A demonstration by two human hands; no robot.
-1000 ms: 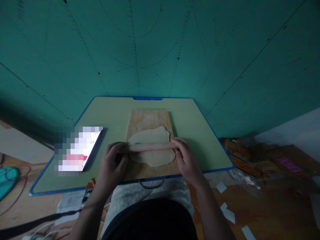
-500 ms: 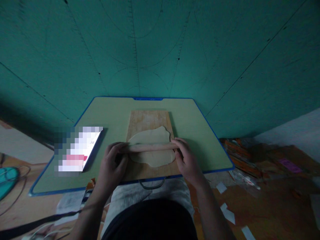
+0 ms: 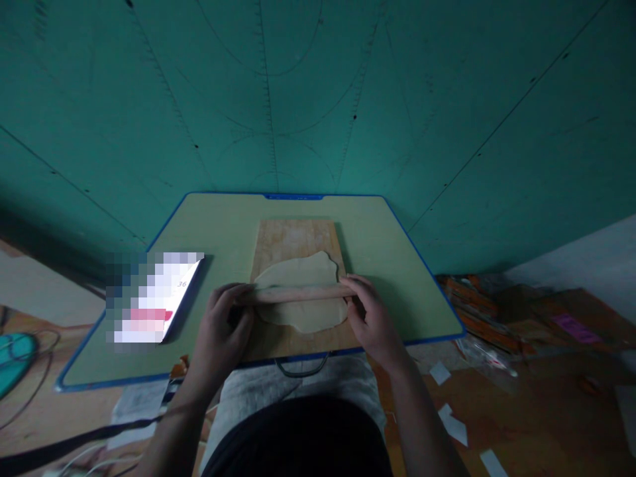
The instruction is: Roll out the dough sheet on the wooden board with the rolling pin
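Note:
A pale wooden rolling pin [image 3: 298, 293] lies crosswise over a flat, uneven sheet of dough [image 3: 303, 317]. My left hand [image 3: 226, 321] is closed round the pin's left end, and my right hand [image 3: 366, 313] grips its right end. Both hands hide the tips of the pin. Beneath the dough is a wooden cutting board [image 3: 298, 234], with the sheet reaching across nearly its whole width and slightly past its right edge.
The board rests on a light green table [image 3: 392, 265] with a blue rim and a front handle [image 3: 303, 371]. A lit, partly blurred screen [image 3: 173, 291] stands at the left. A green wall rises behind. Paper scraps [image 3: 453, 425] and cables lie on the floor.

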